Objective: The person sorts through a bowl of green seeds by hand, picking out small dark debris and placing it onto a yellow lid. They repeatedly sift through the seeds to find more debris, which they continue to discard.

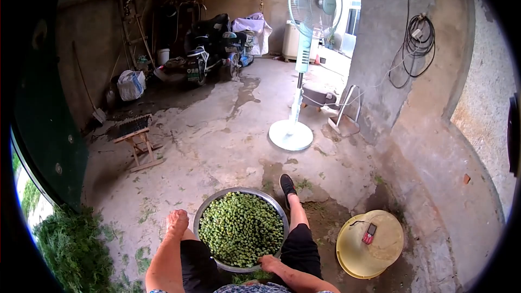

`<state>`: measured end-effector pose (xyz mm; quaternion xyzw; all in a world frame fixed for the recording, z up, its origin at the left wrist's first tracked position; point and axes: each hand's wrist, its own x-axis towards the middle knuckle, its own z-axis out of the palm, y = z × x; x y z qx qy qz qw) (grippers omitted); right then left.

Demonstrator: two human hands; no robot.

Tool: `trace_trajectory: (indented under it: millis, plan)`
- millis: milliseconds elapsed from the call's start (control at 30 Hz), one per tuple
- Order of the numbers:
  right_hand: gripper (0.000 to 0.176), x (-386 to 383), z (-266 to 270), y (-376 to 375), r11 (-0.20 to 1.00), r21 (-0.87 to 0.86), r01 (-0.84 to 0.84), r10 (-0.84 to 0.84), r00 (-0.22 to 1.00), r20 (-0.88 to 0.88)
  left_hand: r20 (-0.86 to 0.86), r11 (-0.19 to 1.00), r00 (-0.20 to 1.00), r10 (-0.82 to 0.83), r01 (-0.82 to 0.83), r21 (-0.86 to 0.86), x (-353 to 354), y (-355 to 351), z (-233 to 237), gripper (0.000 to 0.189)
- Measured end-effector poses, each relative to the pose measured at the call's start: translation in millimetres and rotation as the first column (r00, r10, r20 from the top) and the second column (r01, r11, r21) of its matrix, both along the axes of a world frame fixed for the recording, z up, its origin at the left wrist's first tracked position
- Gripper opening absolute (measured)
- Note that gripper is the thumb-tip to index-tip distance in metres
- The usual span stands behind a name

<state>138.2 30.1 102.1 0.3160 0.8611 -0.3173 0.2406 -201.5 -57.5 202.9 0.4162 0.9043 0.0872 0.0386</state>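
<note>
A wide metal basin (284, 216) full of small round green berries (239, 228) sits between my legs. My left hand (177, 222) is closed above my left knee, just left of the basin and apart from it. Whether anything is inside its curled fingers is hidden. At the basin's near right edge, my right hand (267, 263) is closed on the rim, its fingertips beside the berries.
Leafy green sprigs (73, 249) are heaped at left. A yellow lidded tub (388, 244) with a red phone (369, 234) on top stands at right. Ahead are a standing fan (291, 134), a small wooden stool (140, 144) and parked bikes (198, 65).
</note>
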Motion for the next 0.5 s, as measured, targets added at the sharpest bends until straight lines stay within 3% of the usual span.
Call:
trace_trajectory:
  millis: [167, 367, 500]
  plan:
    - [0.029, 0.9, -49.0, 6.6, 0.999, 0.033, -0.038, 0.039, 0.998, -0.051, 0.017, 1.0, 1.0, -0.014, 0.013, 0.022, 1.3, -3.4, 3.5, 0.016]
    - [0.028, -2.3, -3.9, -2.6, 0.999, 0.052, 0.008, -0.008, 1.0, 0.004, -0.021, 1.0, 0.999, -0.027, 0.027, 0.016, -2.9, -5.4, -2.7, 0.016]
    - [0.029, -6.9, -43.7, 5.5, 0.993, 0.079, -0.09, 0.089, 0.996, 0.022, -0.018, 0.999, 1.0, -0.008, 0.009, 0.032, -1.3, -10.0, -0.3, 0.016]
